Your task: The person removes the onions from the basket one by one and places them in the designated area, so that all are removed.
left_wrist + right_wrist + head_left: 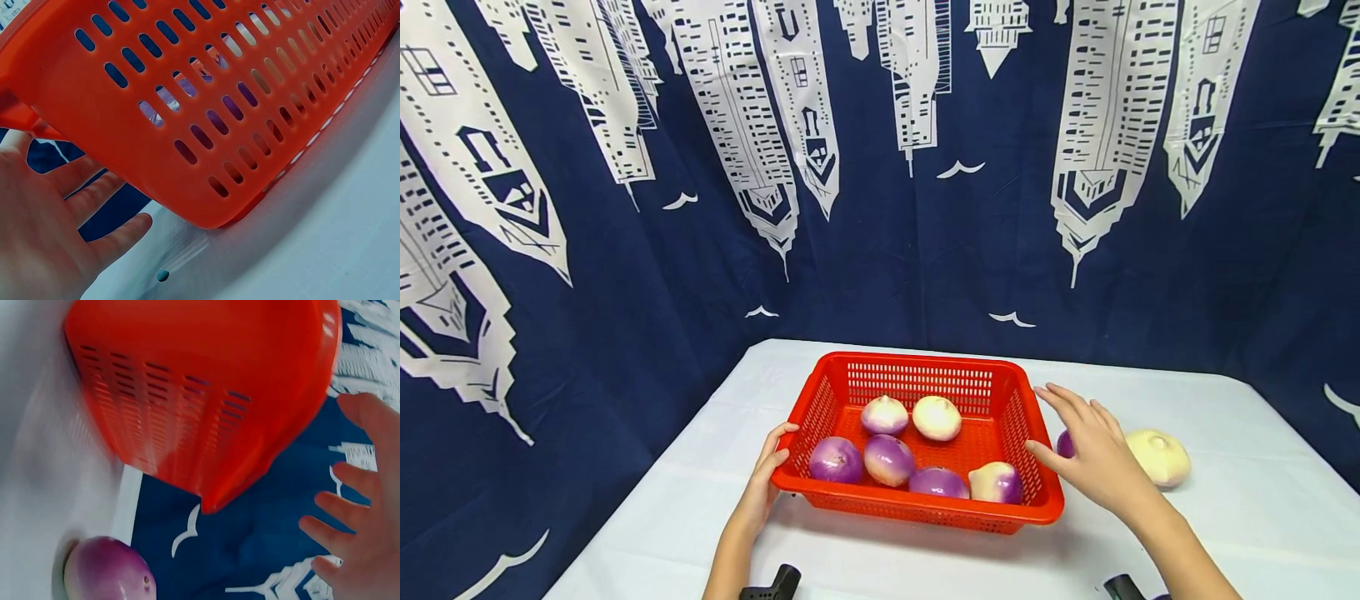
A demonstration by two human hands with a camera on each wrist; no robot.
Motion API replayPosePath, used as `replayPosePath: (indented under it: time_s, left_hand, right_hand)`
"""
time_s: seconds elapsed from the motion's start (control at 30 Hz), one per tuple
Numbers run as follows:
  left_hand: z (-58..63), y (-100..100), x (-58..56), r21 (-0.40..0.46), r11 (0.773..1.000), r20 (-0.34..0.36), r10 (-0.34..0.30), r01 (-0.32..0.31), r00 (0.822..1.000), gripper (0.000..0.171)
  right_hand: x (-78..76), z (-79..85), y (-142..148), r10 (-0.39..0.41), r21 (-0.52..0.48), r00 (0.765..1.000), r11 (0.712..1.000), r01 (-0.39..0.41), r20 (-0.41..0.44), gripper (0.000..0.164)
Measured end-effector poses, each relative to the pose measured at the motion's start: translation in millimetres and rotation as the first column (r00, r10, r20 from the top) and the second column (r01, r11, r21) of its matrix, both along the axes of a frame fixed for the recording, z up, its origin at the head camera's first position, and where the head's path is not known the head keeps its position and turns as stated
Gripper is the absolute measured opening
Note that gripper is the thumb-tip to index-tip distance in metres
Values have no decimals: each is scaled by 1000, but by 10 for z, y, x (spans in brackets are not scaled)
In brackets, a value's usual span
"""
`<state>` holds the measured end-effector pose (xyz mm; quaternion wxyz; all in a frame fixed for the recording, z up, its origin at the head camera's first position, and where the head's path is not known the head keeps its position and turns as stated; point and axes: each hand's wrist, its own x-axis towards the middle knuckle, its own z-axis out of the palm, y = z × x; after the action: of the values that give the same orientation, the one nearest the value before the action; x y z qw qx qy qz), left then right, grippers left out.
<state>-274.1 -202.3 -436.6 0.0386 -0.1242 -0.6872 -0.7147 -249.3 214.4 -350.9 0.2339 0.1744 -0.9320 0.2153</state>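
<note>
A red plastic basket (917, 497) with slotted walls stands on the white-covered table. Inside lie several purple-and-white bulbs (889, 460), turnip- or onion-like. My left hand (762, 479) holds the basket's left rim, thumb and index finger at the edge. In the left wrist view its other fingers (122, 237) extend below the rim. Beside the right rim hovers my right hand (1093, 454), fingers spread and gripping nothing. The right wrist view shows its fingertips (350, 406) close to the basket wall (187, 394); whether they touch I cannot tell.
On the table (1240, 500), right of the basket, lies a pale bulb (1159, 458). A purple bulb (1065, 444) next to it is partly hidden by my right hand. Behind the table hangs a dark blue curtain (880, 267) printed with white buildings.
</note>
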Motion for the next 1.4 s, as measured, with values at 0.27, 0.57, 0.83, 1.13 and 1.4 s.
replayPosePath:
  time_s: [0.27,0.57,0.83,1.13,1.4]
  left_hand:
    - [-167,-80,-109,-29,999,-27,-22,21,999,37]
    - [-52,-18,-3,-16,1000,-46,-26,25,999,40]
    - [25,5,25,-12,1000,9,5,-5,1000,44]
    - [-32,-34,-7,-23,1000,-44,-21,20,999,40]
    - [-95,-69,-40,-43,997,-82,-64,61,995,37]
  right_hand:
    - [-41,-104,-225,74,152,993,985,-87,92,66]
    - [-90,-153,-371,116,265,972,949,-169,203,67]
    - [-123,-106,-417,116,309,932,923,-228,342,67]
    - [-171,-83,-479,79,411,889,865,-286,451,60]
    - [-224,-96,-538,22,475,887,838,-268,461,51]
